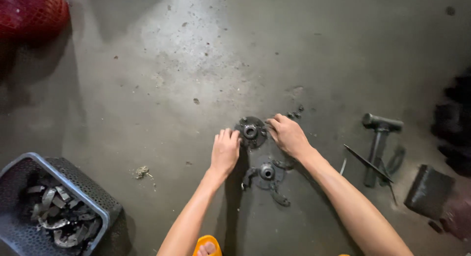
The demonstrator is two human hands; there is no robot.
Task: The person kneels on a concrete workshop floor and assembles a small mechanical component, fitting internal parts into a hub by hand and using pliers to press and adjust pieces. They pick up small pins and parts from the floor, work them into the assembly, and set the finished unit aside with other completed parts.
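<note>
Round flanged hub (250, 132), dark and greasy, flat on the concrete floor (196, 64), bore facing up, dead centre of the action. Left hand (225, 150) pressed against the hub's left edge, fingers curled over the rim, palm down on the floor side. Right hand (288, 135) clamped against the hub's right edge, fingertips at the rim, thumb tucked toward it. Both hands touching the hub from opposite sides, fingers bent, neither lifting it clear; hard to tell how firmly either one grips.

Just below the hub, between the two forearms: second hub with arms (267, 173), a smaller round centre with curved black pieces spreading out from it, lying flat. Just above and right of the hub, beyond the right knuckles: a few small dark bits (296, 113) scattered on the floor.

Well to the right of the hub: black hammer (379, 138), head away, handle pointing back, with a thin dark rod (368, 163) lying across it at a slant. Farther right of the hub again, a dark blocky object (429, 191), partly blurred.

Far down-left of the hub: grey perforated basket (81, 180), loaded with curved grey metal pieces (56, 212). Far up-left of the hub, in the corner: red mesh bundle (32, 10). Straight below the hub at the bottom edge: orange sandal (206, 243) with toes showing.
</note>
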